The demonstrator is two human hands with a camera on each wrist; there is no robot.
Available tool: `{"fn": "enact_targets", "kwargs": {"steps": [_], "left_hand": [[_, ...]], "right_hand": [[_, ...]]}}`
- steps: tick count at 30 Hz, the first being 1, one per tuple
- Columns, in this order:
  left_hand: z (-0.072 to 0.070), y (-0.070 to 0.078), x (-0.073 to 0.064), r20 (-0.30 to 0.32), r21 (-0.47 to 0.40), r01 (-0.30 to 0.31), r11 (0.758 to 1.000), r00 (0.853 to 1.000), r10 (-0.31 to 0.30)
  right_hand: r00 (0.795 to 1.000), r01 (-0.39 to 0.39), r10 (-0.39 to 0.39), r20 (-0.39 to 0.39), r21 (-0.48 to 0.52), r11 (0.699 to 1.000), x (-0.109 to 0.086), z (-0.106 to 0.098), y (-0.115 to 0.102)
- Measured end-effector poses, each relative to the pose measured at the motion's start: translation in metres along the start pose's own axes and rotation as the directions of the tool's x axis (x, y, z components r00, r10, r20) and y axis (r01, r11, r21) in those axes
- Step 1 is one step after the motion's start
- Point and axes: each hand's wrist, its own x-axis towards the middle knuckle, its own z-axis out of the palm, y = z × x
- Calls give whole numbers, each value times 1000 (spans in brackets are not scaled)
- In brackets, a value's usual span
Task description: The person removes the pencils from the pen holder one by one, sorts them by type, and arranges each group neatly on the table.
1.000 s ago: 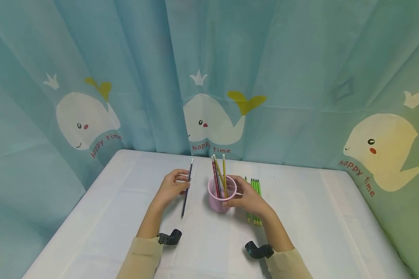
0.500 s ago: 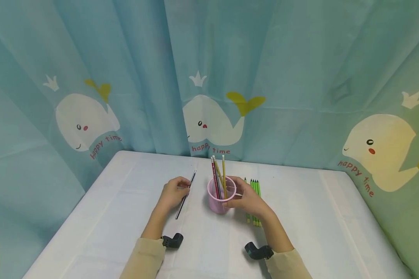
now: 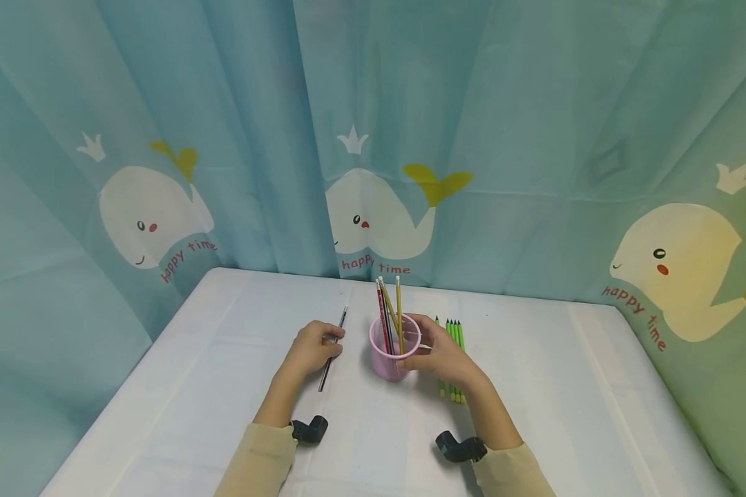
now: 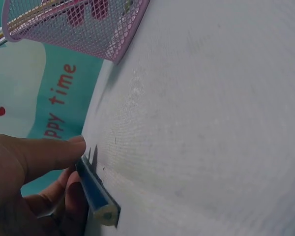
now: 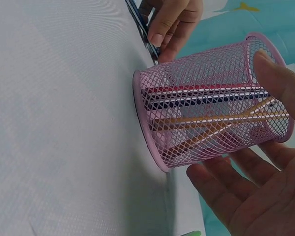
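Observation:
My left hand (image 3: pixel 313 348) pinches a dark blue pencil (image 3: pixel 325 376) between thumb and fingers, left of the cup. In the left wrist view the unsharpened-looking end of this pencil (image 4: pixel 97 194) lies close over the white surface. My right hand (image 3: pixel 441 355) holds a pink mesh pencil cup (image 3: pixel 388 366) from its right side, thumb near the rim and fingers behind. Through the mesh of the upright cup (image 5: pixel 206 142), several pencils show: red, dark and yellow ones, leaning with their ends above the rim.
Several green pencils (image 3: pixel 455 335) lie side by side right of the cup, partly hidden by my right wrist. The white-covered table (image 3: pixel 566 400) ends at a blue-green whale-print curtain (image 3: pixel 522 207). A black wrist camera (image 3: pixel 311 429) sits on my left wrist.
My left hand has lowered the dark blue pencil and drawn it slightly nearer, shifting its grip and the pencil's slant. My right hand and the cup have stayed in place.

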Motion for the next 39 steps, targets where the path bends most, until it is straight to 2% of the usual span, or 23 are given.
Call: {"fn": "enact_targets", "kwargs": {"steps": [10,16,20,25,27,30,35,36,39], "left_hand": [[-3,6,-3,11,39,-34,999,999,34],[-9,16,-8,9,22,-109,994,994,109],[-13,26,-10,-22,-47,-216,975,976,216],[-13,40,-12,-59,-139,-371,918,929,367],[-10,45,-13,-62,-150,-415,897,910,410],[-4,50,-14,-49,-167,-455,875,890,453],[7,54,-16,-31,-216,-475,853,877,480],[7,59,-19,-27,-232,-472,850,877,480],[11,59,-19,-14,-245,-463,852,880,474]], "right_hand": [[1000,-10,10,-8,-37,999,-2,0,0],[1000,-7,7,1,-36,999,-2,0,0],[1000,-10,10,-8,-39,999,-3,0,0],[1000,-19,18,-17,-42,999,-2,-1,0],[1000,-18,17,-21,-47,999,-2,-1,0],[1000,-20,19,-18,-49,999,-2,-1,-1],[1000,-24,24,-8,-43,999,-3,0,-1],[1000,-27,27,-10,-46,999,-3,0,-1],[1000,-26,26,-5,-45,999,-2,0,-3]]}}
